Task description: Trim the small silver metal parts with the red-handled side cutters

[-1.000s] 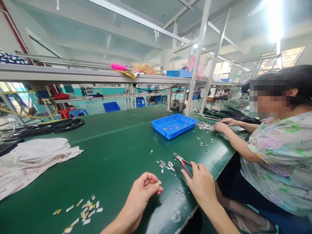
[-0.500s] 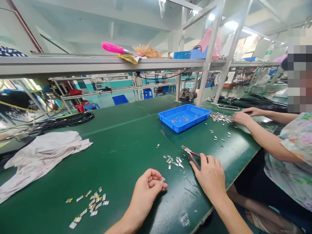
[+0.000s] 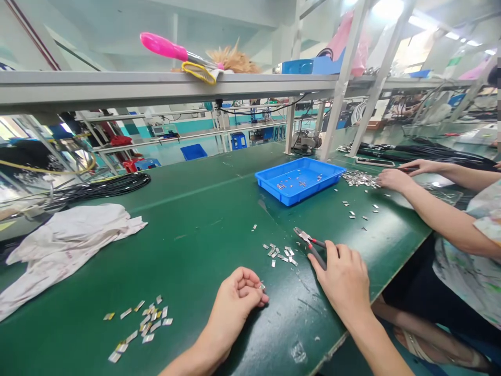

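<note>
Between the thumb and fingers of my left hand (image 3: 238,300) is a small metal piece (image 3: 262,286), just above the green tabletop. My right hand (image 3: 344,282) is wrapped round the dark grips of cutting pliers (image 3: 309,243), whose jaws point away to the upper left and look slightly apart. A small cluster of silvery metal pieces (image 3: 281,253) lies left of the pliers. One single piece (image 3: 254,227) is farther back. Another scattered group of pieces (image 3: 151,318), some with yellow parts, lies left of my left hand.
A blue tray (image 3: 291,198) with small bits in it stands at the back. Behind it rises a metal shelf post (image 3: 336,109). A co-worker's hands (image 3: 399,177) are at a metal pile (image 3: 358,178) on the right. A white cloth (image 3: 74,235) and coiled black cable (image 3: 105,188) lie left.
The camera view has shifted slightly. Both my hands keep nearly the same poses, the left with the metal piece and the right on the pliers.
</note>
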`<state>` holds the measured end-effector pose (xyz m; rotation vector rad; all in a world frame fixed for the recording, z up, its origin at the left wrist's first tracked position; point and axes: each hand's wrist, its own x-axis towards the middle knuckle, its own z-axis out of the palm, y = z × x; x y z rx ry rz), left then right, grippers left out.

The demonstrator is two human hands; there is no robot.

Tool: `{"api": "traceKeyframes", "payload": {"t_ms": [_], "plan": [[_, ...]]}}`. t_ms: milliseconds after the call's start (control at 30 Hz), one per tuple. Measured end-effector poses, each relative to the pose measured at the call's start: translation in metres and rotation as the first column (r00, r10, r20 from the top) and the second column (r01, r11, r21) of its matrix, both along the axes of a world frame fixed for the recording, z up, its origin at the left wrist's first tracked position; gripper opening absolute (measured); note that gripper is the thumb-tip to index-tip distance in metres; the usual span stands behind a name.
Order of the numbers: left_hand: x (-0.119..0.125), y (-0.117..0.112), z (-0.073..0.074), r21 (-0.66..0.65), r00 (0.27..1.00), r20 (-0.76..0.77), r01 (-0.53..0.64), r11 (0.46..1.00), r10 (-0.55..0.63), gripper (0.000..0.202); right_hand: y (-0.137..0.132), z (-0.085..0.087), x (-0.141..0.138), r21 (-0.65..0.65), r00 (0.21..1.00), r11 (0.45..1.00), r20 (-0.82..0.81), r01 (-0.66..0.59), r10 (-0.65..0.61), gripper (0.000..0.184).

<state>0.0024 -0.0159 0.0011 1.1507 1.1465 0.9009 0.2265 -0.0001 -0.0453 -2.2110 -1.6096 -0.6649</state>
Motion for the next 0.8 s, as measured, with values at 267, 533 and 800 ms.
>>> {"api": "traceKeyframes", "payload": {"t_ms": [267,533,800], "plan": [[-0.0007,-0.0015,-0.0022,0.022,1.0,-0.013,0.01,1.0,-0.01,0.01,-0.0006,-0.0007,0.0006,0.009,1.0,1.0,0.008,-0.004,0.004,0.044],[-0.0004,-0.0008,-0.0014,0.018,0.999,-0.04,0.018,1.0,-0.017,0.01,0.0005,-0.0019,0.0009,0.017,1.0,1.0,0.004,-0.012,0.011,0.043],[-0.0004,-0.0016,0.0058,-0.016,1.0,-0.01,0.028,0.999,-0.028,0.011,0.001,-0.0016,0.0008,0.023,1.0,1.0,-0.016,-0.015,0.016,0.042]]}}
